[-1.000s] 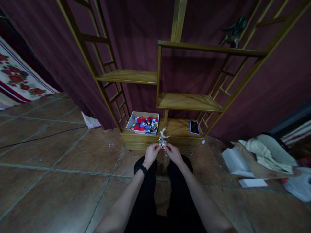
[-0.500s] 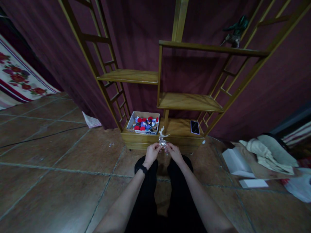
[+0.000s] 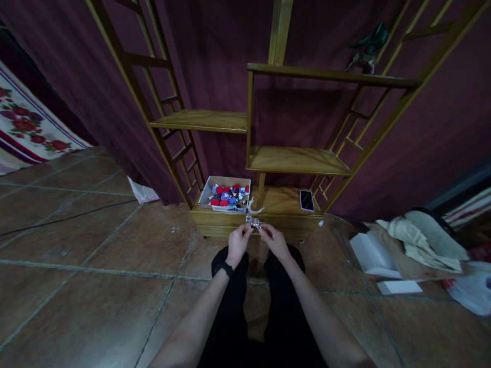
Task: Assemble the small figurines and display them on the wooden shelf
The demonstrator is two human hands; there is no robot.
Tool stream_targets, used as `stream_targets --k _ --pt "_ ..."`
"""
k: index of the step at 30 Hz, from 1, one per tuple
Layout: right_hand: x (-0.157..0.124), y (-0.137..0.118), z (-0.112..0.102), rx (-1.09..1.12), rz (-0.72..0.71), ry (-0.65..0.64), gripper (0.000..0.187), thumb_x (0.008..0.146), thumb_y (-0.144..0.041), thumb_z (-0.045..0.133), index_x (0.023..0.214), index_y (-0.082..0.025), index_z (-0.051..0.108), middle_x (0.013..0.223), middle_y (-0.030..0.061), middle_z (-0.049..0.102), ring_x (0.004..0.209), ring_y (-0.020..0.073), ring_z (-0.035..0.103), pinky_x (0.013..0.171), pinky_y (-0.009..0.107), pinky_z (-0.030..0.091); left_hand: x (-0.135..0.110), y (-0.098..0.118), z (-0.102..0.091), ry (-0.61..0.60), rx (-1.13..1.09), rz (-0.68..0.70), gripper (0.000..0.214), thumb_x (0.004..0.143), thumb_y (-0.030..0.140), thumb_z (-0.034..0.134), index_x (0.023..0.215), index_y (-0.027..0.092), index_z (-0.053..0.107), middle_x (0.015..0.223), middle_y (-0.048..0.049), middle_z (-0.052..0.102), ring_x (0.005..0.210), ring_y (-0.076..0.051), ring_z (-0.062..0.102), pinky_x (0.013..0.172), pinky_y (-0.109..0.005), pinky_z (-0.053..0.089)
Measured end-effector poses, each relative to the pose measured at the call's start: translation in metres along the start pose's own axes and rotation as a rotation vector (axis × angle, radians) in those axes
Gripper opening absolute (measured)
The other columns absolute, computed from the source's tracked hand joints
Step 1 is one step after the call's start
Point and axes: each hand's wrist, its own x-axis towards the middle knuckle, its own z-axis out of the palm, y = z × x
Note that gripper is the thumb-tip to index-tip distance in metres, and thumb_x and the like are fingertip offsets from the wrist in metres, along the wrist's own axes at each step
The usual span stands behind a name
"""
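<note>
Between my hands is a small shiny silver deer figurine (image 3: 252, 221) with pale branching antlers pointing up. My left hand (image 3: 238, 242) pinches its lower left part. On its other side, my right hand (image 3: 275, 241) pinches the lower right part with thumb and fingers. The figurine is held in front of the lowest board of a wooden shelf unit (image 3: 218, 221). Just beyond my left hand, a cardboard box (image 3: 207, 193) stands on that board, filled with several small red, blue and white figures (image 3: 229, 196).
A phone (image 3: 307, 200) lies on the lowest board at the right. A dark green figurine (image 3: 369, 48) stands on the upper right shelf. White boxes (image 3: 374, 253), cloth (image 3: 420, 240) and a plastic bag (image 3: 470, 289) lie on the floor at right. A black cable (image 3: 76, 217) crosses the tiles at left.
The figurine has turned between my fingers, so its body now lies more sideways, and it has shifted slightly left. Both hands keep hold of it. The view has moved a little.
</note>
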Motion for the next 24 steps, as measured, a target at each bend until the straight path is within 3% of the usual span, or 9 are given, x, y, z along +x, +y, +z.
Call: stream_targets --k 6,11,14,20,24 --pt "-0.006 0.000 -0.003 -0.015 0.021 -0.024 0.033 0.084 -0.045 0.045 0.109 -0.029 0.059 0.086 -0.0003 0.068 0.070 0.0149 0.062 0.072 0.029 0.048 -0.003 0.006 0.002 0.030 0.081 0.015 0.025 0.081 0.039 0.050 0.077 0.018 0.063 0.069 -0.0012 0.065 0.062 -0.012 0.057 0.060 -0.021 0.038" --pt "0.008 0.018 -0.020 0.336 0.158 0.039 0.040 0.082 -0.052 0.044 0.104 -0.023 0.061 0.092 0.0046 0.068 0.069 0.0147 0.062 0.065 0.029 0.051 -0.002 0.005 0.004 0.054 0.074 -0.018 0.025 0.080 0.040 0.051 0.079 0.019 0.063 0.069 -0.0014 0.066 0.064 -0.013 0.058 0.061 -0.022 0.039" --pt "0.021 0.038 -0.040 0.459 0.241 0.133 0.040 0.076 -0.051 0.053 0.100 -0.020 0.061 0.092 0.0060 0.067 0.068 0.0138 0.061 0.062 0.029 0.052 -0.001 0.003 0.005 0.054 0.044 -0.027 0.026 0.080 0.042 0.051 0.081 0.019 0.063 0.072 -0.0017 0.067 0.065 -0.014 0.060 0.062 -0.022 0.040" --pt "0.040 0.093 -0.080 0.438 0.355 0.202 0.033 0.066 -0.041 0.064 0.090 -0.019 0.063 0.087 0.0051 0.066 0.067 0.0125 0.060 0.061 0.027 0.052 0.005 0.003 0.012 0.016 -0.043 -0.056 0.025 0.078 0.043 0.053 0.080 0.020 0.062 0.072 -0.0018 0.068 0.066 -0.015 0.062 0.062 -0.023 0.043" --pt "0.063 0.138 -0.123 0.405 0.365 0.372 0.029 0.058 -0.034 0.066 0.082 -0.020 0.062 0.082 0.0033 0.066 0.067 0.0136 0.061 0.061 0.028 0.052 0.008 0.006 0.018 -0.015 -0.098 -0.054 0.024 0.078 0.042 0.054 0.081 0.020 0.063 0.071 -0.0015 0.068 0.066 -0.016 0.063 0.063 -0.024 0.045"
